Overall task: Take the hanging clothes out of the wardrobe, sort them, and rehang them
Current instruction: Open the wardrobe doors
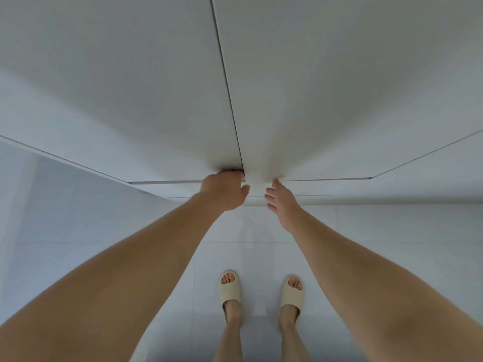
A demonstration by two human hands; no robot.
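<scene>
White wardrobe doors (156, 100) are seen closed, their contents hidden. At ten o'clock from the beige slippers (229, 288), the left door's bottom edge is gripped by the left hand (224, 190), fingers curled under it. At two o'clock, the right hand (281, 198) is held open, fingertips touching the right door (339, 100).

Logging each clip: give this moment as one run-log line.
stage: opening | left hand: fingers hooked under left white wardrobe door bottom edge | right hand: open by right white wardrobe door | doors: closed | clothes: unseen
</scene>
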